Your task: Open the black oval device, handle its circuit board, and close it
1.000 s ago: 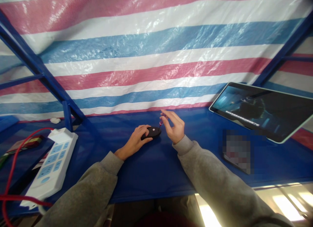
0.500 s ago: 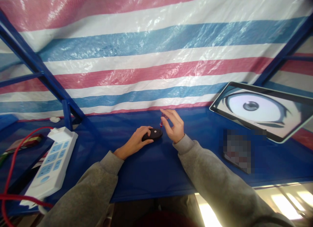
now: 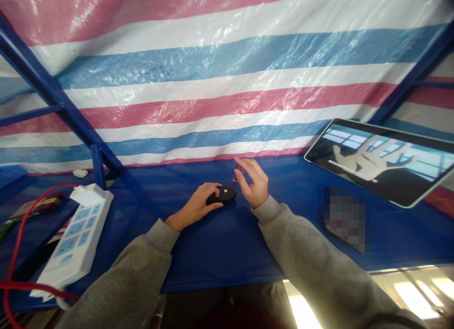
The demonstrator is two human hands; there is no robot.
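Observation:
A black computer mouse [image 3: 227,194] with a small white spot lies on the blue table. My left hand [image 3: 204,200] is closed around the left end of the mouse, thumb on the near side and fingers over the far side. In my right hand [image 3: 252,183] a small screwdriver [image 3: 234,178] with a reddish see-through handle stands roughly upright, gripped between thumb and fingers. Its lower end points down at the right end of the mouse. Whether the tip touches a screw is too small to tell.
To the right leans a white-framed tablet [image 3: 372,161] showing a drawn hand. A blurred-out dark flat object [image 3: 344,225] lies before it. A white power strip [image 3: 76,239] with red cable [image 3: 21,225] is on the left. Striped sheeting [image 3: 227,102] hangs behind.
The tablet's picture has switched from a drawn eye to a drawn hand. Both hands, the mouse and the screwdriver stay practically where they were.

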